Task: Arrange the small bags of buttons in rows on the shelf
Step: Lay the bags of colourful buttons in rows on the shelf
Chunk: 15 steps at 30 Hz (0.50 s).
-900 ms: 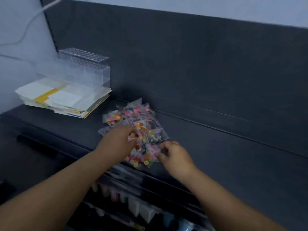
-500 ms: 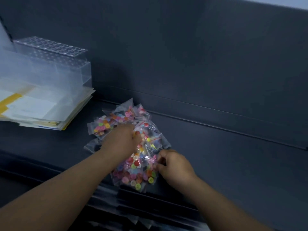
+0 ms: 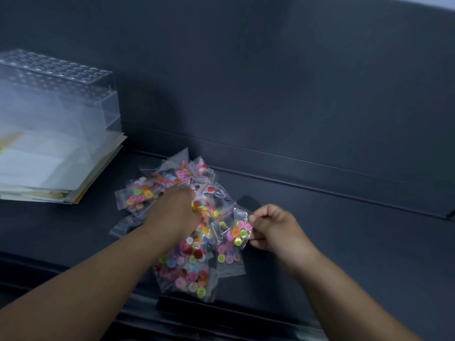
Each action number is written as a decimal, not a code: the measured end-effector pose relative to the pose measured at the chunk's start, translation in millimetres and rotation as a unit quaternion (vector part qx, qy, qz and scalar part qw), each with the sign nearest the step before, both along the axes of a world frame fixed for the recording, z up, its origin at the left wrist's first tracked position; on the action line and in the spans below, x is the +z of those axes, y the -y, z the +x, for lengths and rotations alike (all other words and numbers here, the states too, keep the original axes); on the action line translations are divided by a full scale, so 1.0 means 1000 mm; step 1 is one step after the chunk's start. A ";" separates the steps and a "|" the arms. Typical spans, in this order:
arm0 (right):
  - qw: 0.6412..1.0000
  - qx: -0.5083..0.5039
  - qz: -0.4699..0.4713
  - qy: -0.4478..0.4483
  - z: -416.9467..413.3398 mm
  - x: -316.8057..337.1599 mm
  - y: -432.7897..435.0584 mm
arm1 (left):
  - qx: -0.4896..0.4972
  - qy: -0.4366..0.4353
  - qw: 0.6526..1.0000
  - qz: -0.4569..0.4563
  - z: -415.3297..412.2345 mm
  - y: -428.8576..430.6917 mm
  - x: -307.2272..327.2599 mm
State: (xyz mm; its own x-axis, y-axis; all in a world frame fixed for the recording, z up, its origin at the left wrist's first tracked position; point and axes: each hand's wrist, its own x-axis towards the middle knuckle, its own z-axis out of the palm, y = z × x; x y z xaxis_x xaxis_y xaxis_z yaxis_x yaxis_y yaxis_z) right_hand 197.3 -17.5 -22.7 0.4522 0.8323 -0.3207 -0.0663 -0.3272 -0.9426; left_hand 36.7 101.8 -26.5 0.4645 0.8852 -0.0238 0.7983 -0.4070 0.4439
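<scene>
the bags of buttons lie heaped on the shelf — no rows yet. the right hand pinches one bag at the heap's edge; the left hand presses the heap, its grip hidden. next — probably lay that bag flat on bare shelf.

bags of buttons heaped on shelf, right of paper stack under box.

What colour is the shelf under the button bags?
Dark grey, nearly black shelf, seen in the head view.

No text can be read anywhere (papers too blurred).
</scene>
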 end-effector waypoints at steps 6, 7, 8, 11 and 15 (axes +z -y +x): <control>1.000 -0.020 -0.004 -0.010 0.041 0.009 -0.008 | 0.066 0.041 0.995 0.056 0.008 0.003 0.011; 1.000 -0.019 -0.005 -0.006 0.050 0.010 -0.008 | 0.077 0.060 0.993 0.058 0.011 0.005 0.015; 1.000 -0.021 -0.007 0.001 0.058 0.011 -0.009 | 0.093 0.109 0.989 0.033 0.015 0.007 0.019; 0.999 -0.025 -0.015 0.030 0.086 0.014 -0.012 | 0.168 0.364 0.894 -0.198 0.038 0.016 0.036; 0.997 -0.027 -0.033 0.065 0.119 0.009 -0.021 | 0.183 0.500 0.722 -0.441 0.066 0.036 0.051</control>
